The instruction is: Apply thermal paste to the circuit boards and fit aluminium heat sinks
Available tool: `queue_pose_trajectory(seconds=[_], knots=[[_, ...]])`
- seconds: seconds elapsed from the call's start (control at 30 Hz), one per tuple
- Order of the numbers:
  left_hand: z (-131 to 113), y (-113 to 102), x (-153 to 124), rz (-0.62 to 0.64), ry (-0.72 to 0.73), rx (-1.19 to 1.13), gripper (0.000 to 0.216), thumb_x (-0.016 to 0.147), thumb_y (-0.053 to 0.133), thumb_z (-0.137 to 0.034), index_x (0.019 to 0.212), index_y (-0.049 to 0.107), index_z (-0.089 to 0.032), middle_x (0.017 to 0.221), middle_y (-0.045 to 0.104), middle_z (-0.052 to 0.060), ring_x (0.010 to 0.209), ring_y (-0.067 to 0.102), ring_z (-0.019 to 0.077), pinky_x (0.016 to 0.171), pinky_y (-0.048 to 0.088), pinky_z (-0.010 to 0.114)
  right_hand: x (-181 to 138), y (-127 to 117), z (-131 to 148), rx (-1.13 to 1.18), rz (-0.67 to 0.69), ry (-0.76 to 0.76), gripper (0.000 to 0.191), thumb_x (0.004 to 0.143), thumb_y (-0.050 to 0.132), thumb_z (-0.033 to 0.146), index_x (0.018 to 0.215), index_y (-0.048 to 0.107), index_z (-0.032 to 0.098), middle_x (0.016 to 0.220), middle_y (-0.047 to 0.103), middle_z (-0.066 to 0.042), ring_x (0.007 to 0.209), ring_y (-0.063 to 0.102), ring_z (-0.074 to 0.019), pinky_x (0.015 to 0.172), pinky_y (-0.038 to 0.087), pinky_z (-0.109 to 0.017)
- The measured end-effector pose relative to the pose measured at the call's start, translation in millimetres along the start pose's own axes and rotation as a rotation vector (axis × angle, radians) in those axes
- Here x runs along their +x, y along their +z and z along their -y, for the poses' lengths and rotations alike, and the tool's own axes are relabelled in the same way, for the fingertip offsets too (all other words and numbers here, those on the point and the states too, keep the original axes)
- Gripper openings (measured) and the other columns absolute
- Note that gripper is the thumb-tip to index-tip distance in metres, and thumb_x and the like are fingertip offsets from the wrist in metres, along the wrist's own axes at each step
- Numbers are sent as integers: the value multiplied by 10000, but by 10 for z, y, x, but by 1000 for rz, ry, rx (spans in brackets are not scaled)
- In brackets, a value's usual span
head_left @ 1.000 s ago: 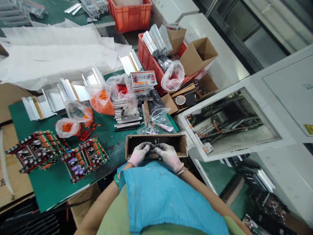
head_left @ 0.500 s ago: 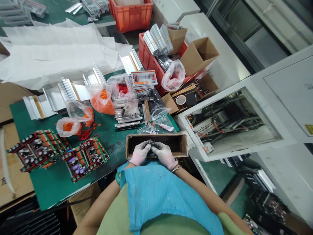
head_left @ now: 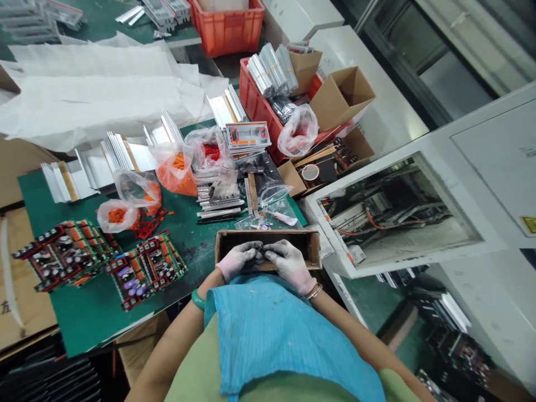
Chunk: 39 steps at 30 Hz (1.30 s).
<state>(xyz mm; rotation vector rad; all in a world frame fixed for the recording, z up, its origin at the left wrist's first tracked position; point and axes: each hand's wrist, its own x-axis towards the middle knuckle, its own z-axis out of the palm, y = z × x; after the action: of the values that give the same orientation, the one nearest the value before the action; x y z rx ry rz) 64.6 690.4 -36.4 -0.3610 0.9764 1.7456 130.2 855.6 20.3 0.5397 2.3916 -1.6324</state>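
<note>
Both hands wear pale gloves with dark, soiled fingertips. My left hand [head_left: 239,259] is closed, its fingers pinched together over the near side of an open cardboard box [head_left: 312,249]. Close beside it, my right hand [head_left: 288,262] is pinched too, thumb and forefinger pointing at the left fingertips. Small dark pieces seem to sit between the fingertips, but they are too small to name. The inside of the box looks dark, and the hands cover part of it.
Circuit board assemblies [head_left: 146,271] lie on the green table [head_left: 87,329] to the left. Behind them are bags of orange parts [head_left: 178,170] and metal profiles [head_left: 94,167]. A hammer [head_left: 252,187] lies beyond the box. On the right stands a white machine [head_left: 469,234].
My hands have drawn slightly apart, the right one shifting right and the left one a little left. The dark piece between the fingertips shows less clearly now.
</note>
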Motion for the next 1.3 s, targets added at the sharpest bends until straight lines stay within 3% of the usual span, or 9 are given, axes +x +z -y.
queue_pose_trajectory(seconds=[0.17, 0.4, 0.73, 0.83, 0.93, 1.03, 1.13, 1.2, 1.3], knots=[[94, 91, 2, -15, 64, -140, 547, 669, 828, -395, 1107, 598, -163, 994, 645, 99, 879, 632, 219, 818, 531, 372, 45, 94, -46, 320, 140, 328, 346, 750, 661, 383, 997, 724, 150, 699, 661, -16, 552, 539, -123, 510, 426, -234], [172, 105, 32, 10, 57, -216, 524, 662, 832, -306, 1114, 607, -167, 1144, 617, 129, 1045, 609, 274, 917, 510, 427, 65, 113, -1, 261, 49, 389, 265, 691, 691, 388, 818, 704, 156, 639, 649, -14, 538, 569, -134, 456, 433, -216], [281, 20, 84, 16, 52, -217, 492, 675, 829, -267, 1105, 621, -150, 1122, 629, 128, 1060, 605, 265, 966, 479, 434, 20, 78, 17, 191, 15, 363, 313, 813, 593, 410, 938, 741, 163, 639, 656, -14, 525, 590, -144, 454, 466, -229], [250, 22, 67, 28, 47, -207, 524, 669, 843, -302, 1123, 618, -168, 1134, 630, 124, 1015, 625, 254, 929, 495, 416, -14, 13, 17, -6, -62, 142, 253, 872, 564, 349, 987, 737, 204, 855, 722, -45, 774, 673, -207, 705, 557, -309], [180, 29, 34, 67, 30, -180, 560, 659, 853, -342, 1139, 625, -165, 1147, 631, 136, 1017, 623, 271, 917, 491, 418, -33, -79, -32, -361, 13, -253, 301, 897, 518, 181, 1135, 686, 258, 1188, 658, -54, 1075, 619, -227, 952, 491, -351], [113, 39, 4, 118, 23, -160, 568, 621, 875, -337, 1097, 654, -120, 1150, 631, 151, 1118, 568, 301, 996, 429, 406, -23, -122, -121, -648, 206, -569, 370, 893, 500, 101, 1217, 633, 223, 1299, 587, -98, 1145, 579, -247, 947, 498, -386], [88, 33, -19, 122, 0, -158, 517, 622, 873, -288, 1060, 668, -106, 1128, 638, 145, 1143, 546, 295, 1023, 397, 385, -6, -129, -186, -720, 261, -817, 334, 918, 494, 114, 1230, 604, 167, 1260, 605, -138, 1131, 580, -246, 926, 507, -399], [89, 16, -38, 103, -29, -179, 504, 656, 852, -285, 1090, 650, -128, 1096, 642, 133, 1078, 581, 282, 966, 444, 399, 17, -163, -197, -710, 271, -854, 338, 937, 457, 114, 1244, 583, 176, 1269, 597, -121, 1153, 563, -214, 950, 488, -360], [87, -31, -76, 48, -57, -224, 467, 712, 810, -246, 1124, 609, -159, 998, 639, 104, 946, 630, 247, 832, 518, 389, 117, -271, -204, -838, 276, -539, 321, 975, 414, 163, 1263, 554, 187, 1266, 587, -90, 1155, 553, -158, 963, 455, -267]])
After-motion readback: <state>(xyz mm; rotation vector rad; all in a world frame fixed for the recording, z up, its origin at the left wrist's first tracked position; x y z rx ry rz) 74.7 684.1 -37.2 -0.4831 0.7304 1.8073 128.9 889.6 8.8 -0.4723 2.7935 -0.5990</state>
